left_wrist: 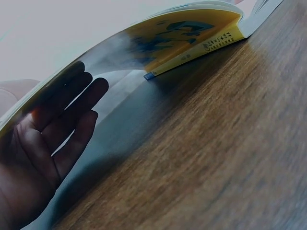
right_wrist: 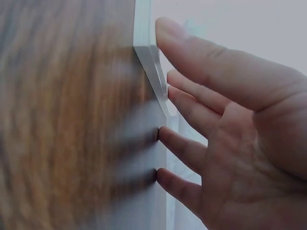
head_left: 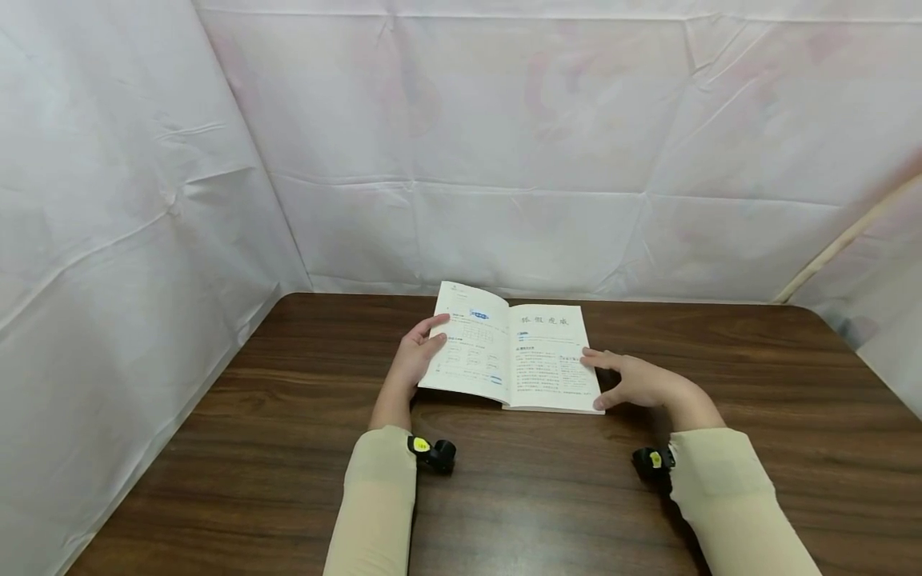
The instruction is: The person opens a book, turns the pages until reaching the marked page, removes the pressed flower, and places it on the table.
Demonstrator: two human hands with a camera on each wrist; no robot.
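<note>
An open book (head_left: 511, 352) lies on the brown wooden table (head_left: 540, 504), printed pages up. My left hand (head_left: 416, 356) holds its left half: the thumb lies on the page and the fingers (left_wrist: 62, 120) reach under the lifted yellow-and-blue cover (left_wrist: 182, 38), which slopes up off the table (left_wrist: 216, 143). My right hand (head_left: 634, 382) rests at the book's right edge with its fingers straight. In the right wrist view its fingertips (right_wrist: 165, 134) touch the side of the page block (right_wrist: 151, 67), and the thumb lies near the corner.
White creased sheets hang behind the table and along its left and right sides. A small black wrist camera (head_left: 432, 454) sits on the left sleeve and another (head_left: 654, 462) on the right. Bare table top stretches on both sides of the book and in front of it.
</note>
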